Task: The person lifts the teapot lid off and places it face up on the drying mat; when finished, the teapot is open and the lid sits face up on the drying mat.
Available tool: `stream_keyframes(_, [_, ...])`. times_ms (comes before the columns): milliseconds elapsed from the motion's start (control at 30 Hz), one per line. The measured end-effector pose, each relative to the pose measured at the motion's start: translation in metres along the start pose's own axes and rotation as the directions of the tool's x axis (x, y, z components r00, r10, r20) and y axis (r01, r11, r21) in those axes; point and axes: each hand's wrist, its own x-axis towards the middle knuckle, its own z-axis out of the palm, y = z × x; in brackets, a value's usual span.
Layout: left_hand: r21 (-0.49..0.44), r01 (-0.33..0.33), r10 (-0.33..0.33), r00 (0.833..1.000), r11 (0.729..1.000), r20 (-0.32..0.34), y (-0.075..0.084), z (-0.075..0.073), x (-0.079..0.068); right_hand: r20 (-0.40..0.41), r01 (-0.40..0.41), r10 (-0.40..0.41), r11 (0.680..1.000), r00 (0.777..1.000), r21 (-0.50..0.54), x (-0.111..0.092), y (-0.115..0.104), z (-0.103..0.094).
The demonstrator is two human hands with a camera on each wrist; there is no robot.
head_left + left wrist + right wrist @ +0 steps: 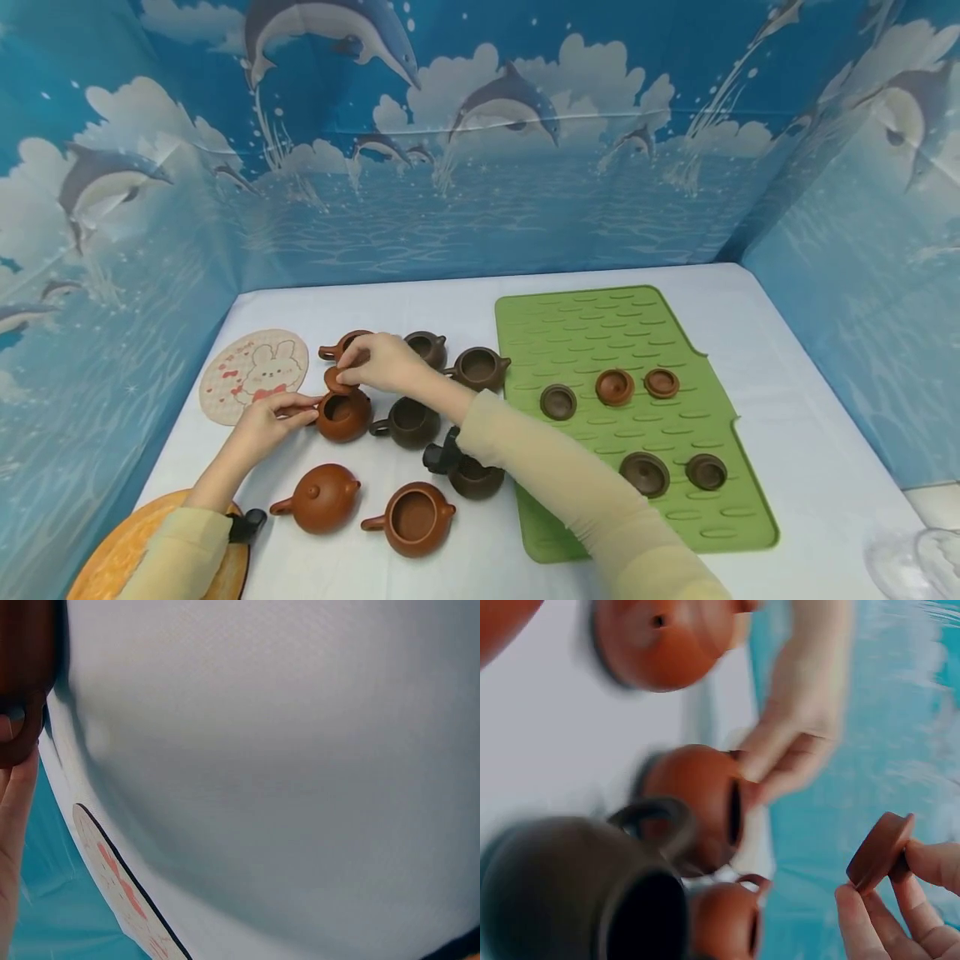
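Note:
My left hand (262,425) pinches the handle (34,724) of a small reddish-brown clay teapot (347,432), whose round mouth is uncovered. Just above and behind that mouth, my right hand (386,364) holds a matching lid (881,851) between thumb and fingers, tilted and apart from the pot in the right wrist view. Behind the right hand, another reddish teapot (348,342) is partly hidden. A dark brown teapot (408,423) stands beside the held one, its top uncovered. Nearer the front are a lidded reddish teapot (324,498) and an uncovered one (412,518).
More dark uncovered teapots (478,367) stand near the green mat (570,333), one partly under my right sleeve. Several lids (615,387), reddish and dark, lie on the mat. A round rabbit-print mat (225,383) lies at left, an orange round thing (112,550) at front left.

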Motion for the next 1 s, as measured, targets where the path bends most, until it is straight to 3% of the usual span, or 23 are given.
stream_keyframes(67, [0.002,-0.003,0.003,1.000,1.000,-0.009,0.000,0.000,0.000,0.008,-0.026,0.025,0.992,1.000,0.126,-0.009,0.004,-0.019])
stream_keyframes(133, [0.004,-0.008,0.008,1.000,1.000,-0.018,-0.001,0.000,0.001,0.015,-0.045,0.042,0.964,0.999,0.263,-0.018,0.013,-0.037])
stream_keyframes(300, [0.017,-0.018,0.018,0.999,1.000,-0.029,-0.002,0.002,-0.001,0.024,-0.097,0.100,0.836,0.995,0.541,-0.043,0.049,-0.075])
stream_keyframes(533, [0.021,-0.038,0.039,0.999,0.999,-0.034,-0.002,0.004,-0.002,-0.005,-0.125,0.187,0.673,0.982,0.729,-0.077,0.111,-0.131])
stream_keyframes(633, [0.038,-0.034,0.035,0.998,0.999,-0.044,-0.002,0.003,-0.003,-0.014,-0.126,0.213,0.628,0.977,0.768,-0.087,0.132,-0.150])
stream_keyframes(733, [0.051,-0.026,0.028,0.998,0.998,-0.052,-0.002,0.002,-0.003,-0.004,-0.156,0.247,0.621,0.969,0.768,-0.094,0.149,-0.159])
stream_keyframes(1000, [0.053,-0.031,0.034,0.998,0.998,-0.055,-0.002,0.003,-0.004,-0.018,-0.301,0.388,0.744,0.922,0.597,-0.101,0.183,-0.154])
